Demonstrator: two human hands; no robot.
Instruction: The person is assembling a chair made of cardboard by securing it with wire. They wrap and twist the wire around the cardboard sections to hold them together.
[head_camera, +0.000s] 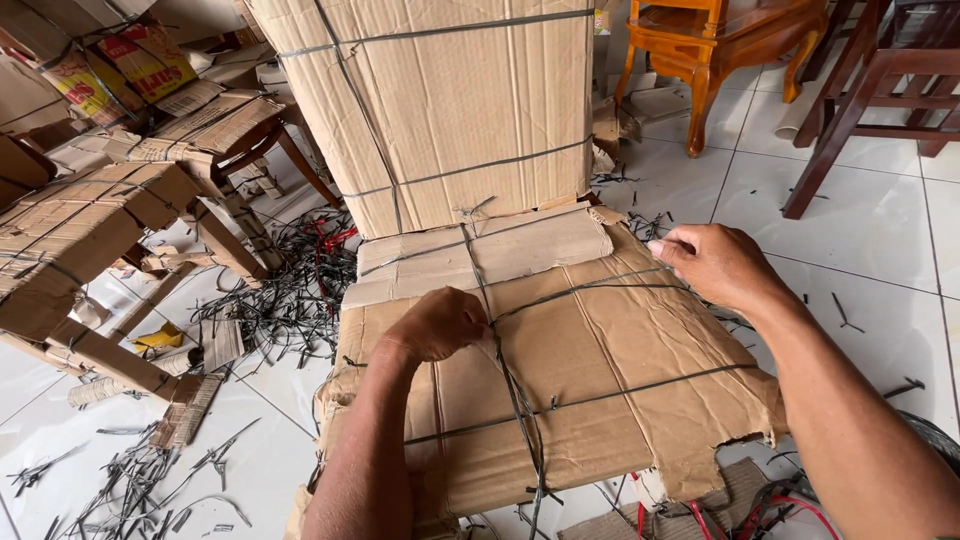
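Your left hand (440, 325) is curled into a loose fist on top of the cardboard-wrapped bundle (600, 380), knuckles up, fingers closed around the dark strap (505, 370) that runs lengthwise down the middle of the bundle. The grip sits right where that strap meets a crossing strap, and the fingertips themselves are tucked under, so you cannot see exactly how much strap they pinch.

Your right hand (715, 265) is at the far right edge of the bundle, palm down, fingers bent and drawn together. The fingertips (665, 248) pinch the end of the crossing strap (590, 288), which runs taut from there back toward your left hand. The hand is closed on the strap, not spread flat.

The bundle lies flat on the white tiled floor (870, 230) right in front of you, between your forearms, bound by several straps in both directions; its near right corner is torn and ragged. Just beyond it, touching its far edge, stands a tall cardboard-wrapped package (440, 100), also strapped. To your left, more wrapped furniture pieces (80, 230) lie tilted, with a heap of cut black straps (290, 290) and red cord scattered around them. Bare wooden chairs (720, 40) stand at the upper right.
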